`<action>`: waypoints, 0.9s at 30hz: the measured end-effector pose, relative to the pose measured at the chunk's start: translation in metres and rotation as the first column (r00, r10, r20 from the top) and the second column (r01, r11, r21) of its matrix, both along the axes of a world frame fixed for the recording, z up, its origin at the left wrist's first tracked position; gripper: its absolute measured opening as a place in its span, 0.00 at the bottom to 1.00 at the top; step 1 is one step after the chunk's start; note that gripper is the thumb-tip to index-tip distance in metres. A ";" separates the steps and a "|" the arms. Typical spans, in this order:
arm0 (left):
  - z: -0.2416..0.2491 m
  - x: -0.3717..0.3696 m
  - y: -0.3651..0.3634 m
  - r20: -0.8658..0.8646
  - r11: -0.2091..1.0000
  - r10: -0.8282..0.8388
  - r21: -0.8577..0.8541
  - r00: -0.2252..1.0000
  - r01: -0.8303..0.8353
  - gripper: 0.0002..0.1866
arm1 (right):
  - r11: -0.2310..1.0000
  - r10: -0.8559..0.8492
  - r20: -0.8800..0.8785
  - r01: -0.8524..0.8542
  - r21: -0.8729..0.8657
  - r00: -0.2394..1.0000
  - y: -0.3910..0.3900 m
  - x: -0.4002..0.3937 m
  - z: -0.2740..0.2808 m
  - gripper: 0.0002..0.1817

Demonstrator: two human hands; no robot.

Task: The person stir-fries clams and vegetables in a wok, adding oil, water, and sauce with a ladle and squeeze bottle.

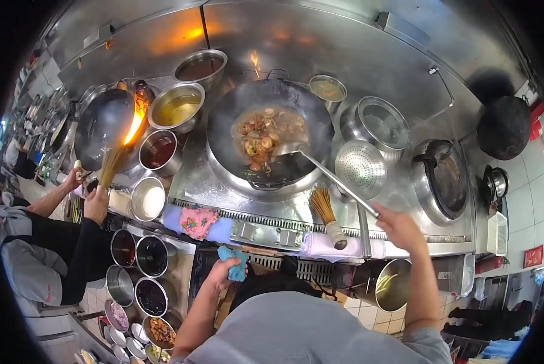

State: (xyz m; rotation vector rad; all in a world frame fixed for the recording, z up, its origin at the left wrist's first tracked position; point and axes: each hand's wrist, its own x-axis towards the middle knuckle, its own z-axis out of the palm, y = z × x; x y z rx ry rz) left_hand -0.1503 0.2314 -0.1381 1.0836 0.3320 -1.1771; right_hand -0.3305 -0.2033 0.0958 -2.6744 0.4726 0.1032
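My right hand [401,229] is closed round the end of a long-handled metal ladle [338,181]. The ladle's bowl rests in a large black wok [223,130], among chunks of food in brown broth [263,138], with faint steam above. Down at the stove's front edge, my left hand [223,272] grips a folded blue cloth [238,264]. A bamboo brush [326,212] and a perforated skimmer [360,167] lie right of the wok.
At the left, a co-worker's hands [94,203] hold a brush by a flaming wok [102,124]. Bowls of yellow liquid [178,109] and red sauce [158,150] stand between the woks. A water pot [382,124] and another metal pot [439,182] are at the right.
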 end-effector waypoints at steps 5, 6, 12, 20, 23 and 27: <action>0.023 0.003 0.003 0.035 0.987 0.162 0.008 0.986 -0.163 0.22 | 0.848 -0.223 -0.163 0.273 0.453 0.961 0.051 -0.033 0.031 0.27; 0.026 0.005 0.006 -0.009 0.983 0.183 -0.019 0.983 -0.183 0.22 | 0.837 -0.162 -0.144 0.213 0.503 0.976 0.054 -0.040 0.034 0.28; 0.025 0.021 0.007 -0.142 0.966 0.156 -0.186 0.977 -0.181 0.22 | 0.833 -0.041 -0.222 0.156 0.531 0.974 0.076 -0.013 0.008 0.28; 0.054 0.079 -0.093 -0.081 0.966 0.179 -0.173 0.981 -0.190 0.24 | 0.935 -0.040 -0.068 0.061 0.349 0.997 0.080 -0.023 0.010 0.29; 0.053 0.111 -0.138 -0.078 0.975 0.153 -0.151 0.985 -0.163 0.28 | 0.956 -0.039 -0.023 0.044 0.289 0.999 0.070 -0.035 0.014 0.25; 0.055 0.137 -0.171 -0.120 0.985 0.120 -0.107 0.985 -0.134 0.24 | 0.892 -0.271 0.024 0.242 0.382 0.962 0.090 -0.026 -0.046 0.24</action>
